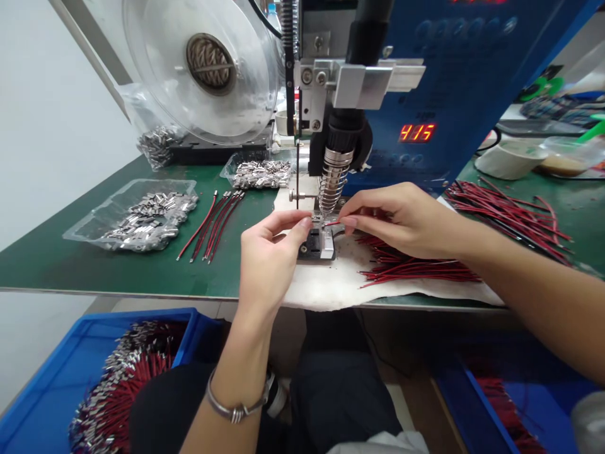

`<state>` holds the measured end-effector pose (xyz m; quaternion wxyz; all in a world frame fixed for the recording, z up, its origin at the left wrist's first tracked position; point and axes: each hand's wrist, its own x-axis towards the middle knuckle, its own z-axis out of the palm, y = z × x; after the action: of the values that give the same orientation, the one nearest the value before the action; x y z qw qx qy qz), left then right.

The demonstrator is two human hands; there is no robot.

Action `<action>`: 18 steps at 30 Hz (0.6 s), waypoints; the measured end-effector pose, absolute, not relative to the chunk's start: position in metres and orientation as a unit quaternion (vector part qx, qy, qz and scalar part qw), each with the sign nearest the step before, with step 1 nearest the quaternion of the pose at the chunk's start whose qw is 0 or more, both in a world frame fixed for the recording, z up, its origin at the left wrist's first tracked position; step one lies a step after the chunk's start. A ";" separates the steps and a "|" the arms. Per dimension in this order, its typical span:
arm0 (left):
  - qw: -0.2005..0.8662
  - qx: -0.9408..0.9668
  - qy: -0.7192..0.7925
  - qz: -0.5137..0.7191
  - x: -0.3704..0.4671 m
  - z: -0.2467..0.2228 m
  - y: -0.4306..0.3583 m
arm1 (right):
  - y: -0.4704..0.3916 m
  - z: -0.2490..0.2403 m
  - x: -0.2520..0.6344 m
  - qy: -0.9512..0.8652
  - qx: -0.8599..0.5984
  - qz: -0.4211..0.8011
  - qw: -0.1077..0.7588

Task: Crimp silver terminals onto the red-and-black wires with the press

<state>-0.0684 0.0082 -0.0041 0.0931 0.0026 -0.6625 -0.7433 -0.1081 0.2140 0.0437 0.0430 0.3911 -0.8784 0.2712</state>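
My left hand (271,255) is closed at the left side of a small metal fixture (326,244), thumb and forefinger together; what they hold is too small to make out. From the right, my right hand (401,221) pinches a short red wire (333,223), whose end reaches the fixture. Directly above stands the machine's spring-wrapped tip (333,180). A pile of red and black wires (416,265) lies on white cloth (326,287) below my right hand.
On the green table (94,265) are two clear trays (80,234) (229,170) of metal parts and several finished-looking wires (220,221). More wires (515,217) lie right. A blue machine (425,82) stands behind; blue bins (28,391) (543,378) sit below.
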 end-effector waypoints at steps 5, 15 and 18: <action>0.091 0.014 -0.668 -0.739 -0.066 -0.003 0.009 | 0.209 0.044 -0.101 -0.888 0.352 0.291 0.048; 0.081 0.006 -0.677 -0.732 -0.065 -0.004 0.008 | 0.209 0.039 -0.098 -0.887 0.357 0.277 0.093; 0.076 0.009 -0.680 -0.729 -0.065 -0.003 0.008 | 0.209 0.040 -0.096 -0.888 0.363 0.265 0.099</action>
<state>-0.0654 0.0080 -0.0025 0.0764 0.0089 -0.6800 -0.7292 -0.0963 0.2086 0.0397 0.0994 0.3635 -0.8875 0.2652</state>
